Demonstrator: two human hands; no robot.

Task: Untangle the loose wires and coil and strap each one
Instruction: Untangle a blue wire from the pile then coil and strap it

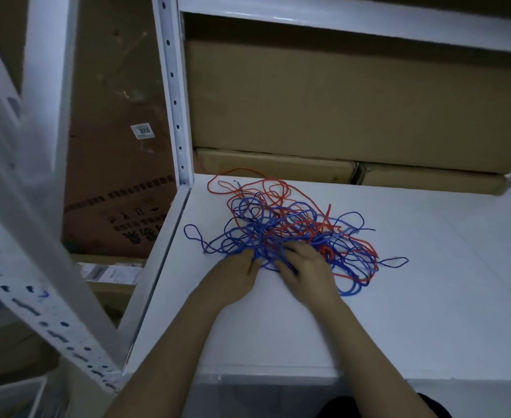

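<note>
Tangled red and blue wires are handled on a white shelf.

A loose, springy heap of thin wires (290,233) is spread across the smooth, matte white shelf (414,297), toward its left rear part, with looped strands trailing outward on every side; blue wire (194,233) is looped out at the left and red wire (239,176) is arched at the back. The near edge of the heap is entered by both hands: the fingers of the left hand (233,276) are curled into blue strands, and those of the right hand (308,273) are bent down among mixed strands, though exactly which wire is pinched cannot be told. Plain brown cardboard boxes (338,101) are stacked behind the heap, and a perforated white steel post (175,116) is seen at the shelf's left rear corner.
</note>
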